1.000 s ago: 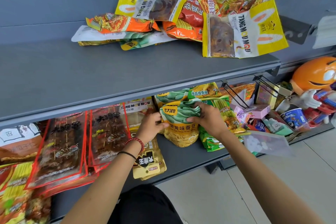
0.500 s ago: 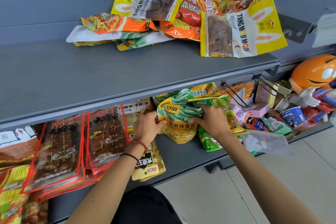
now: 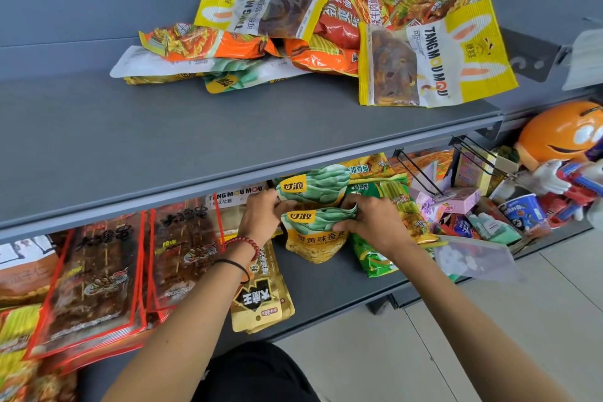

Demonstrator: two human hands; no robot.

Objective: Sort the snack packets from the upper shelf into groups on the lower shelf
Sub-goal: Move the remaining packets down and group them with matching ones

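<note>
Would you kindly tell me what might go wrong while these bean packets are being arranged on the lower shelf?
1. The left hand and right hand hold the front bean packet only by its top edge; once that grip lets go, it may slump forward.
2. The green packets beside the right wrist lie close to the front edge of the lower shelf; the forearm could knock them off.
3. The gold packets by the left wrist also reach that edge and could be dragged off.

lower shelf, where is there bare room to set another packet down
The lower shelf is bare along its front, between the gold packets and the green packets. Crowded at left with red-edged packets, at right around the blue cup.
</note>
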